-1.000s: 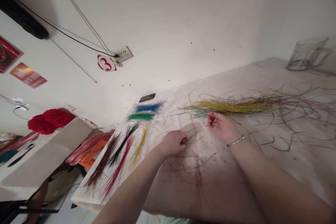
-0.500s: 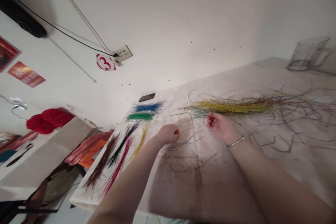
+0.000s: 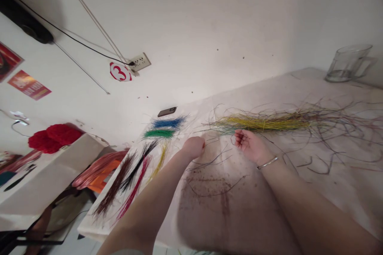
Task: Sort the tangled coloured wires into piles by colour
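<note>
Two hands over a sheet-covered table (image 3: pixel 299 87). Clock bearings are taken from each hand, with 12 o'clock pointing away from the wearer.

Left hand (image 3: pixel 194 147): curled closed, knuckles up, fingers (image 3: pixel 200 144) tucked under. Fine loose wires (image 3: pixel 214 162) lie just beside it at 3 o'clock. Cannot tell whether a strand is pinched inside the curl.

Right hand (image 3: pixel 250 146): palm up, fingers (image 3: pixel 241 137) half curled, grip open, nothing visible in it. A silver bangle (image 3: pixel 267 163) sits on the wrist. A large mixed bundle of wires (image 3: pixel 263 124), mainly yellow with green and stray dark strands, lies at 12 o'clock, just beyond the fingertips; contact cannot be confirmed.

Sorted bunches lie apart from the left hand. At 10 o'clock are blue wires (image 3: pixel 168 122); at 9 to 10 o'clock, green wires (image 3: pixel 158 133). At 8 to 9 o'clock, side by side, are yellow wires (image 3: pixel 158 163), black wires (image 3: pixel 139 169), red wires (image 3: pixel 134 187) and dark brown wires (image 3: pixel 115 183).

A phone (image 3: pixel 166 111) lies at the table edge, beyond the blue wires. A glass jug (image 3: pixel 348 67) stands at the far end, 2 o'clock from the right hand.
</note>
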`<control>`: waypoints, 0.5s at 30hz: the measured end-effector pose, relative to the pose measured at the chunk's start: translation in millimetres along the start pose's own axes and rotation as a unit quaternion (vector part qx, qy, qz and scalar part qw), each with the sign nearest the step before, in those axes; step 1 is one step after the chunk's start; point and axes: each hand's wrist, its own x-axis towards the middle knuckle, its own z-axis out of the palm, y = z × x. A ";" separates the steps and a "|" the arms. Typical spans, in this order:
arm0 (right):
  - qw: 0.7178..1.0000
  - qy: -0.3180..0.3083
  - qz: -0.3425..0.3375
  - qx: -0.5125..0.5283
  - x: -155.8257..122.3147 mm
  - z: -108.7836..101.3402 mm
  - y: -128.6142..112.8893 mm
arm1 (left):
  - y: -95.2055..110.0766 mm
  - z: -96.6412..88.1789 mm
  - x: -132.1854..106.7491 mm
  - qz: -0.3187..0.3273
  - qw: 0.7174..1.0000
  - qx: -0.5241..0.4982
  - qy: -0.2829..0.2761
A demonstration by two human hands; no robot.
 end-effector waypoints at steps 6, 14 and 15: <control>0.999 0.021 0.019 -0.018 -1.6 4.1 -1.6 | -4.9 -0.2 4.2 -0.030 0.999 0.034 -0.027; 0.999 0.015 0.007 -0.051 0.7 -0.3 0.7 | -0.1 -1.8 11.7 -0.040 0.996 0.020 0.071; 0.998 0.012 0.003 -0.057 1.0 -1.1 1.0 | 2.9 -3.1 6.9 -0.036 0.995 0.015 0.088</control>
